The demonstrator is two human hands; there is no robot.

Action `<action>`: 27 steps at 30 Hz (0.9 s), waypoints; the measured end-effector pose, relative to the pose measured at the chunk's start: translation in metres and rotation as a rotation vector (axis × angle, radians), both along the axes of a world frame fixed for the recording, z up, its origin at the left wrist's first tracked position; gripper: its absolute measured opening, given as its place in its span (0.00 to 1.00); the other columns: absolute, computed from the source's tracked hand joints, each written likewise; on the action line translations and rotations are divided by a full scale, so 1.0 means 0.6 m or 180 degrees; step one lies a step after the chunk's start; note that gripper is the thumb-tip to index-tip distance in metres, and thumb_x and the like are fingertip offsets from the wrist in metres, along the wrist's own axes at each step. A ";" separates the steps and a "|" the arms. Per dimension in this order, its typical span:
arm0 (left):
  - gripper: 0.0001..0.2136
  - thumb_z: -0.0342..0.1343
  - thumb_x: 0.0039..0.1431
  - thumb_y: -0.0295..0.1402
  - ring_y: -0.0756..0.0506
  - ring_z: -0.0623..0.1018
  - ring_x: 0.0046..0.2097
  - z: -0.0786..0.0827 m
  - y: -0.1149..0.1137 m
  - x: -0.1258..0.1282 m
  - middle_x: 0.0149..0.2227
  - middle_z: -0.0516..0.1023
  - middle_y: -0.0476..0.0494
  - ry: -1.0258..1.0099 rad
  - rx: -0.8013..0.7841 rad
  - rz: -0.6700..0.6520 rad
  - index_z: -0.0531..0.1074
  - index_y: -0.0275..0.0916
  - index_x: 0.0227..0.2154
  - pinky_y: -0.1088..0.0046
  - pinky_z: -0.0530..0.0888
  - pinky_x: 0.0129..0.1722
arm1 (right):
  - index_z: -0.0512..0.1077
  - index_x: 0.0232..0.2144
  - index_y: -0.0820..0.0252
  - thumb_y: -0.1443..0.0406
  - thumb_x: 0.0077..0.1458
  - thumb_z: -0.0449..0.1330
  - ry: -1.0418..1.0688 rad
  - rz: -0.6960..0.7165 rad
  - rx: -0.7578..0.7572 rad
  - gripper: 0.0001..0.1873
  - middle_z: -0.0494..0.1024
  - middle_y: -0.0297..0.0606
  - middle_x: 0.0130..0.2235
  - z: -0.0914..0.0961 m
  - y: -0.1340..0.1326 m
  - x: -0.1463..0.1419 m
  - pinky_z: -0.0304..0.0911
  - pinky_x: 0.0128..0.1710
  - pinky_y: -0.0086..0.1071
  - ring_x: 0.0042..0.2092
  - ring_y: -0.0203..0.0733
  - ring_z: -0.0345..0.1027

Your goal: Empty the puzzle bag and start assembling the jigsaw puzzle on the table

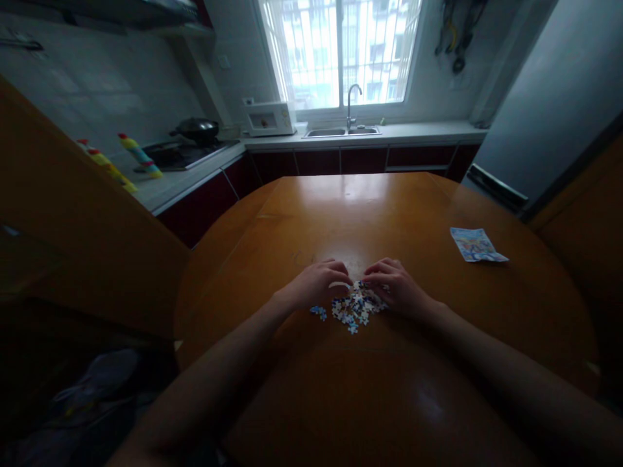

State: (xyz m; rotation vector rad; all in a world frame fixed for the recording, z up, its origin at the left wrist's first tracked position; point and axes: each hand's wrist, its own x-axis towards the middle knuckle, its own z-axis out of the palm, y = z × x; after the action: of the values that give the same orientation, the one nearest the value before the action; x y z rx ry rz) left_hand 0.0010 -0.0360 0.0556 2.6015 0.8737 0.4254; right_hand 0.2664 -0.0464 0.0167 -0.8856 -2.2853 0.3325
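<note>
From here, the left hand [325, 283] and right hand [395, 285] both look loosely curled — can't tell if either's pinching anything. The jigsaw pile [359, 310] sits between and just nearside of them on the desk [360, 220]. One careless left-side drag could probably scatter that little blue cluster [319, 312] nearside of the left hand.

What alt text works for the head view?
Two bare hands, left hand and right hand, are at a loose pile of jigsaw pieces on a brown table. A few blue pieces lie just left of the pile, and a printed packet lies farther right. Behind are a microwave, sink and bright window.
</note>
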 end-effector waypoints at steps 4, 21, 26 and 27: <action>0.10 0.55 0.70 0.38 0.44 0.72 0.49 -0.017 -0.004 0.016 0.51 0.79 0.45 0.0118 0.0247 -0.0117 0.81 0.49 0.46 0.66 0.69 0.53 | 0.82 0.38 0.47 0.62 0.65 0.60 -0.0411 0.0145 0.0015 0.09 0.82 0.36 0.48 0.005 -0.009 -0.006 0.59 0.53 0.50 0.51 0.51 0.69; 0.12 0.54 0.71 0.38 0.43 0.73 0.49 -0.042 0.000 0.029 0.53 0.78 0.45 -0.0001 0.0417 -0.0054 0.79 0.47 0.50 0.63 0.71 0.54 | 0.82 0.38 0.54 0.63 0.66 0.58 -0.0483 -0.0228 -0.0011 0.11 0.83 0.40 0.47 -0.015 0.012 0.005 0.61 0.54 0.48 0.50 0.50 0.70; 0.13 0.54 0.71 0.38 0.42 0.71 0.51 -0.042 -0.006 0.033 0.56 0.77 0.46 0.0125 0.0510 -0.0098 0.77 0.50 0.53 0.61 0.70 0.55 | 0.82 0.41 0.54 0.63 0.65 0.59 -0.0509 -0.0372 0.0016 0.11 0.82 0.42 0.50 -0.023 0.016 0.006 0.62 0.54 0.51 0.52 0.52 0.70; 0.13 0.54 0.71 0.38 0.42 0.71 0.51 -0.041 -0.006 0.033 0.56 0.77 0.46 0.0120 0.0498 -0.0104 0.78 0.50 0.53 0.61 0.71 0.55 | 0.82 0.41 0.54 0.64 0.65 0.59 -0.0502 -0.0376 0.0005 0.11 0.82 0.42 0.50 -0.025 0.017 0.007 0.62 0.54 0.51 0.52 0.52 0.70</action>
State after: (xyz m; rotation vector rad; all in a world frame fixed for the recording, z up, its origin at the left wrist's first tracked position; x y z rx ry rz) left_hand 0.0208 -0.0393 0.0311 2.7709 0.8397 0.4537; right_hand 0.2706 -0.0361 0.0020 -1.0746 -2.3626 0.2155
